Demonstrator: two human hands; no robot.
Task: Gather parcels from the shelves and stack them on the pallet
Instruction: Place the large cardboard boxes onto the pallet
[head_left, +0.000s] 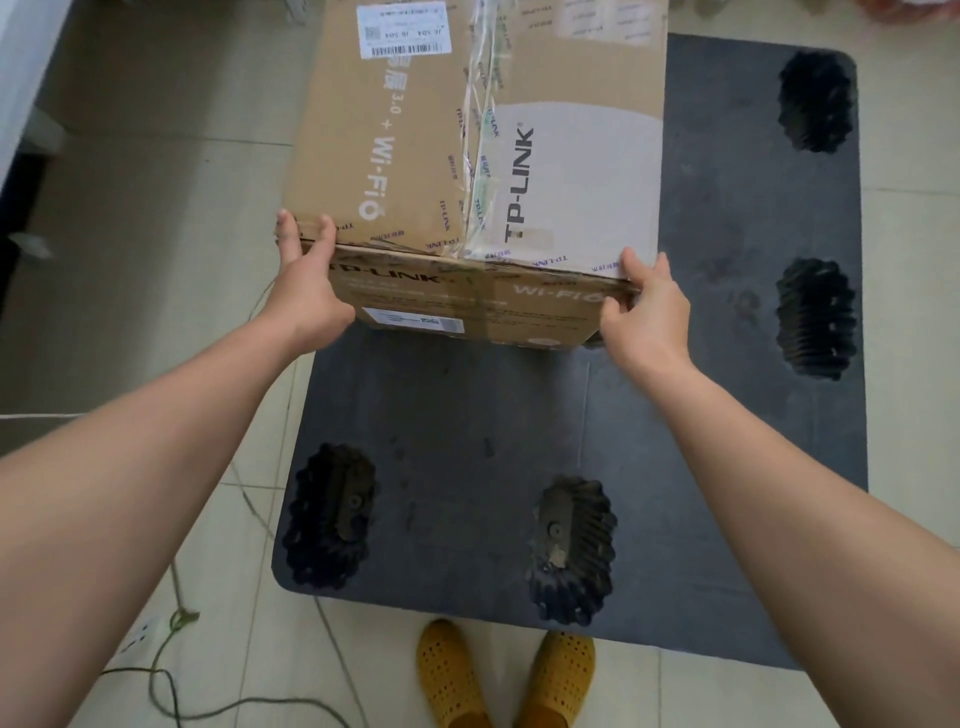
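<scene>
A large brown cardboard parcel (415, 135) printed TP-LINK and Wi-Fi 6, sealed with clear tape and bearing a white shipping label, is over the far part of a dark grey plastic pallet (467, 415). My left hand (306, 280) grips the parcel's near left corner, fingers curled over the top edge. My right hand (644, 306) grips the near right corner the same way. Whether the parcel's underside rests on the pallet I cannot tell.
The pallet lies on pale floor tiles and has several deep black moulded recesses (571, 551). My feet in yellow perforated shoes (561, 675) stand at its near edge. A thin cord (176, 618) trails over the floor at left. White furniture (21, 78) stands at far left.
</scene>
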